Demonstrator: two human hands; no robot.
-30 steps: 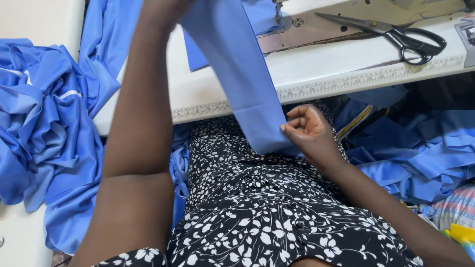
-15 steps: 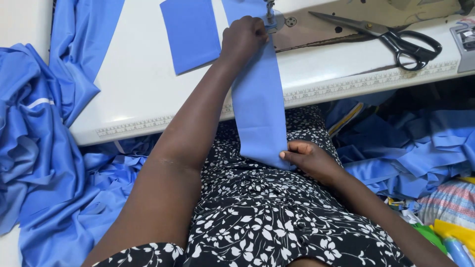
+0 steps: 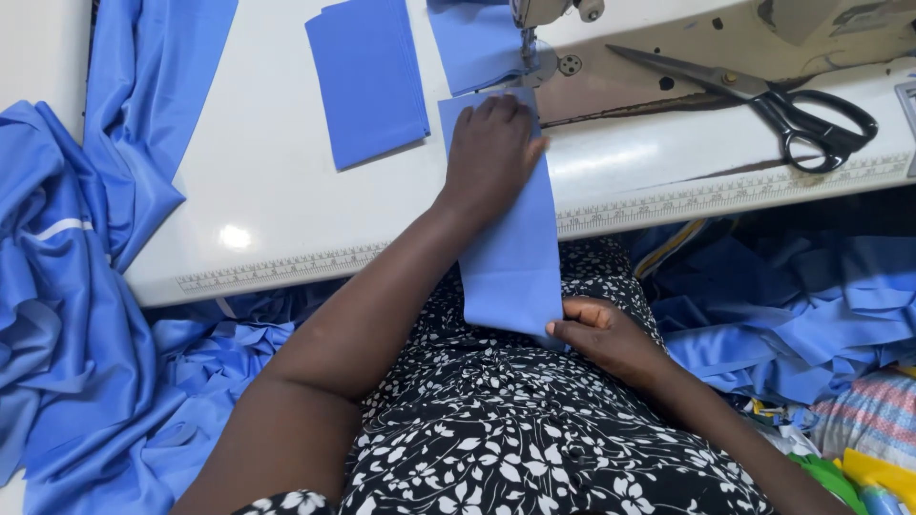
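Blue cloth strip (image 3: 510,257) is lying under the left hand (image 3: 491,153), pressing flat on the table (image 3: 267,210), while the right hand (image 3: 606,339) is pinching its lower end.

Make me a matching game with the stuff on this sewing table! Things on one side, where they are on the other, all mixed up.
Things:
1. scissors
2. folded blue pieces
3. blue strip
4. left hand

Places:
A. hanging over the table's front edge down to the lap
B. pressing the strip flat near the sewing machine's needle
C. lying on the table at the right, black handles
D. lying on the white table, left of the needle

Pairs: 1-C, 2-D, 3-A, 4-B
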